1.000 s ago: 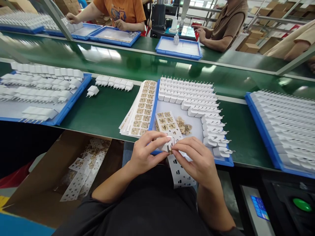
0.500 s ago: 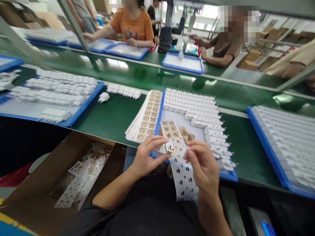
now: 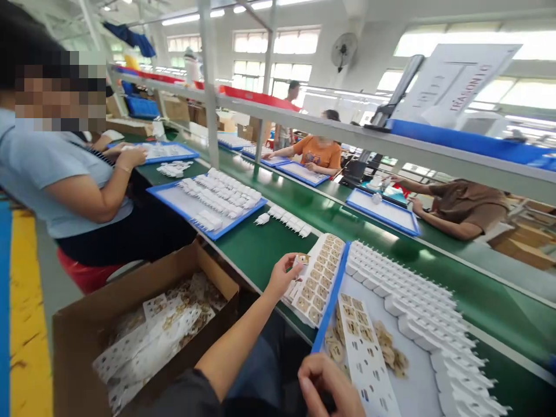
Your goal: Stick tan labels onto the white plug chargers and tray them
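My left hand (image 3: 282, 277) pinches a white plug adapter (image 3: 299, 269) between thumb and fingers, a tan patch showing on its end face. It is over the left edge of a stack of label sheets (image 3: 319, 281). My right hand (image 3: 330, 387) is low at the bottom edge, its fingers curled; whatever they may hold is hidden. Beside it, a partly used label sheet (image 3: 369, 370) lies in the blue-rimmed tray (image 3: 332, 313), with tan labels at its far end and bare white backing nearer me. Crumpled tan scraps (image 3: 393, 350) lie beside the sheet.
Rows of white adapters (image 3: 412, 295) fill the tray's far and right sides. More adapters (image 3: 289, 220) line the green bench. At left stand another tray (image 3: 208, 229) and a cardboard box (image 3: 143, 324) of used sheets. A co-worker in light blue (image 3: 73, 179) sits beyond.
The view has swung left and up. My left hand has carried the adapter away from the partly used sheet to the stack. My hands are farther apart, the right one lower in view.
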